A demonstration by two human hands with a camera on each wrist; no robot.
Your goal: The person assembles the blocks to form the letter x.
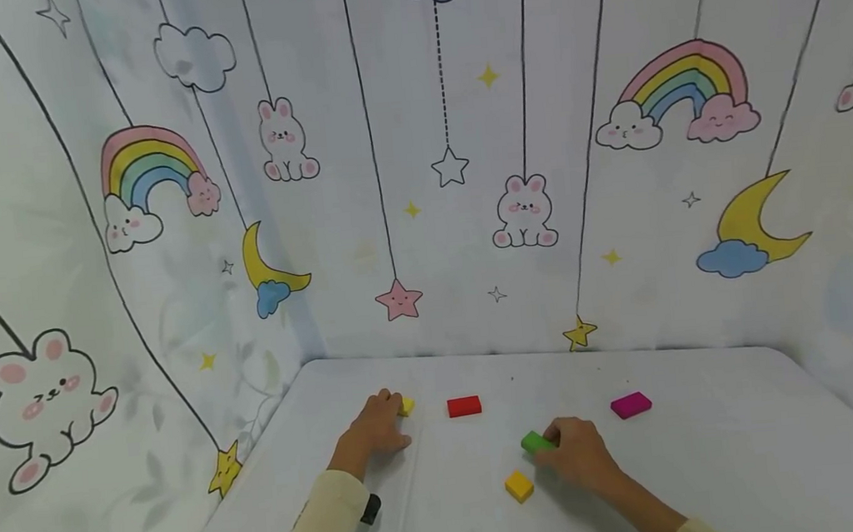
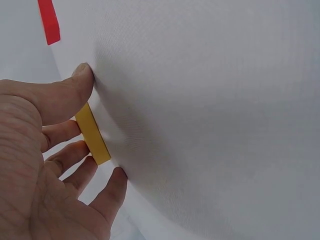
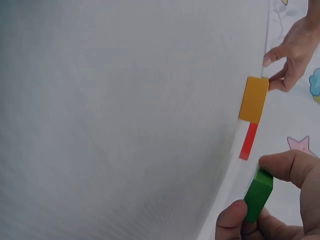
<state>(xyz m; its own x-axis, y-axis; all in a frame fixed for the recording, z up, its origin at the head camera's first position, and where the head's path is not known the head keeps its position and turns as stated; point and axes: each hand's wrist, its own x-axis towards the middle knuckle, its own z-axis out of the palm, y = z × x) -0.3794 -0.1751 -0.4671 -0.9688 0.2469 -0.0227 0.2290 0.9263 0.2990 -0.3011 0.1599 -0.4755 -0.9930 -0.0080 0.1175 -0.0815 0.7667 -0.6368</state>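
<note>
My left hand [image 1: 379, 424] is at the far left of the white table, beside a yellow block [image 1: 407, 406]. In the left wrist view the yellow block [image 2: 93, 135] shows between the thumb and the fingers, the fingertips right at its side and the thumb spread apart. Thumb and fingers of my right hand [image 1: 580, 452] pinch a green block [image 1: 536, 443] by its end. The green block [image 3: 258, 195] is tilted in the right wrist view. Just in front of that hand lies an orange-yellow block [image 1: 519, 486].
A red block [image 1: 464, 406] lies between the hands, toward the back. Farther right is a magenta block [image 1: 630, 405]. A black block [image 1: 370, 509] is partly hidden by the left sleeve [image 1: 326, 520]. Behind the table [image 1: 749, 441] hangs a patterned white curtain [image 1: 456, 255].
</note>
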